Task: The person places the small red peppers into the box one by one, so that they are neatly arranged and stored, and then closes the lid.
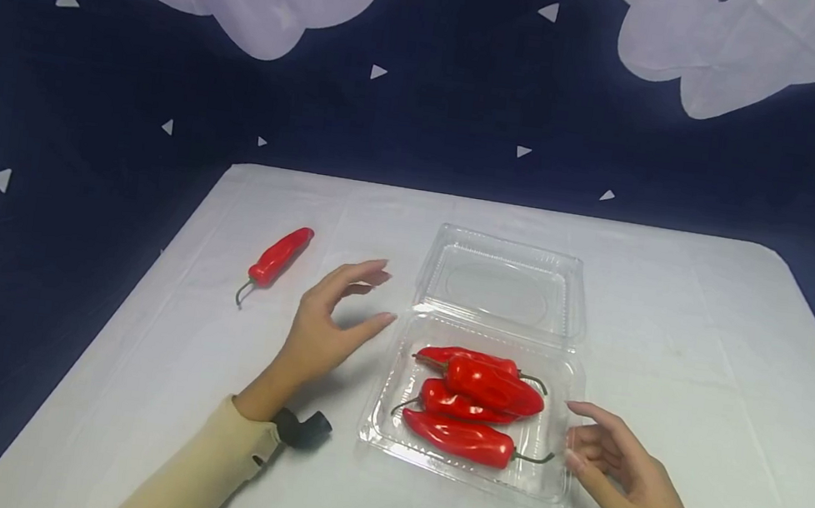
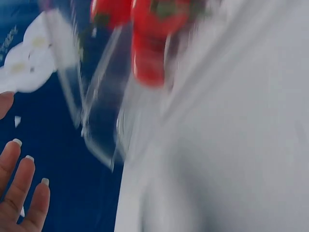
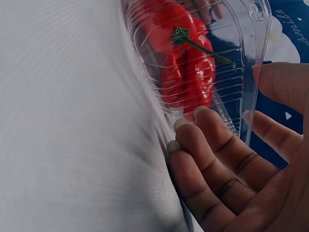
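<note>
Several red peppers [image 1: 491, 385] with green stems lie in the base of a clear plastic clamshell box [image 1: 381, 419], its lid [image 1: 497, 289] folded back away from me. My left hand [image 1: 328, 320] hovers beside the box's left edge, thumb and fingers spread, holding nothing. At the right edge, my right hand [image 1: 623, 480] has loosely bent fingers, with fingertips [image 3: 186, 126] close against the box's ribbed side wall; firm contact cannot be made out. Another red pepper [image 1: 279, 258] lies on the table left of my left hand. The left wrist view is blurred.
A white cloth covers the table [image 1: 706, 347]. Behind it hangs a dark blue backdrop [image 1: 446, 116] with white clouds and small triangles. A black strap or device [image 1: 308, 430] sits at my left wrist by the sleeve [image 1: 211, 458].
</note>
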The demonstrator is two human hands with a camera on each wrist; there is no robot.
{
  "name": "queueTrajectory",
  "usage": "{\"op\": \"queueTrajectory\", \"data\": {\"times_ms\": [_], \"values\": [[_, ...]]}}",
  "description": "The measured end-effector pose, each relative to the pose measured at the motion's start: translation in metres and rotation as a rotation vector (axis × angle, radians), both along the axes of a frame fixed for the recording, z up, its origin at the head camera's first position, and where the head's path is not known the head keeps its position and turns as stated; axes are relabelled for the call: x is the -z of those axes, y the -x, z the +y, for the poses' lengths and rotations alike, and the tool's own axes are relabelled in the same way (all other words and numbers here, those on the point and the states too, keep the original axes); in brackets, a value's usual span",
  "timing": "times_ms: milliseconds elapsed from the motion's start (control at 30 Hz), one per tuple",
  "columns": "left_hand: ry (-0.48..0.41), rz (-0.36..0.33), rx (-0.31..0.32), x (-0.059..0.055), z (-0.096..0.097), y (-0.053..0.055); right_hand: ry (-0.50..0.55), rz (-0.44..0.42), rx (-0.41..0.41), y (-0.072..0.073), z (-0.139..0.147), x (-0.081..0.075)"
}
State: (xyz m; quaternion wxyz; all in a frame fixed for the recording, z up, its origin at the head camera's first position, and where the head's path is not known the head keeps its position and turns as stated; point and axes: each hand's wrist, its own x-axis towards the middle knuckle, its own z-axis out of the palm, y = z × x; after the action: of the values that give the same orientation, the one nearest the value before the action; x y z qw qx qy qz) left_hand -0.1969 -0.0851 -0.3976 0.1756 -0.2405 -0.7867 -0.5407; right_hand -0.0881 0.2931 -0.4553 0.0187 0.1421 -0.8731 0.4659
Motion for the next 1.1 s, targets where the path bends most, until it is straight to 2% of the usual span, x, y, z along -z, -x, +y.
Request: {"op": "queueTrajectory", "data": {"times_ms": [100,267,367,500,533,700,833,1100], "values": [[-0.013,0.012,-0.085,0.003,-0.014,0.008,0.001,-0.002,-0.003,0.0,-0.001,0.0],[-0.039,0.059,-0.235,0.026,-0.05,0.035,0.003,0.001,0.0,0.0,-0.002,-0.001],[-0.03,0.023,-0.357,0.038,-0.071,0.046,0.007,0.007,0.0,0.0,-0.002,-0.001],[-0.026,-0.098,-0.475,0.042,-0.089,0.049,0.004,0.005,-0.003,-0.001,-0.002,-0.001],[-0.04,-0.117,-0.484,0.042,-0.092,0.049,0.005,0.005,-0.005,-0.001,-0.002,-0.001],[-0.089,-0.137,-0.516,0.044,-0.102,0.052,-0.003,0.006,-0.009,0.0,-0.001,0.0],[-0.085,-0.162,-0.567,0.047,-0.107,0.054,-0.006,0.004,-0.009,0.0,0.0,0.001],[-0.068,-0.306,-0.703,0.052,-0.113,0.056,-0.007,0.013,-0.005,-0.001,0.0,0.0]]}}
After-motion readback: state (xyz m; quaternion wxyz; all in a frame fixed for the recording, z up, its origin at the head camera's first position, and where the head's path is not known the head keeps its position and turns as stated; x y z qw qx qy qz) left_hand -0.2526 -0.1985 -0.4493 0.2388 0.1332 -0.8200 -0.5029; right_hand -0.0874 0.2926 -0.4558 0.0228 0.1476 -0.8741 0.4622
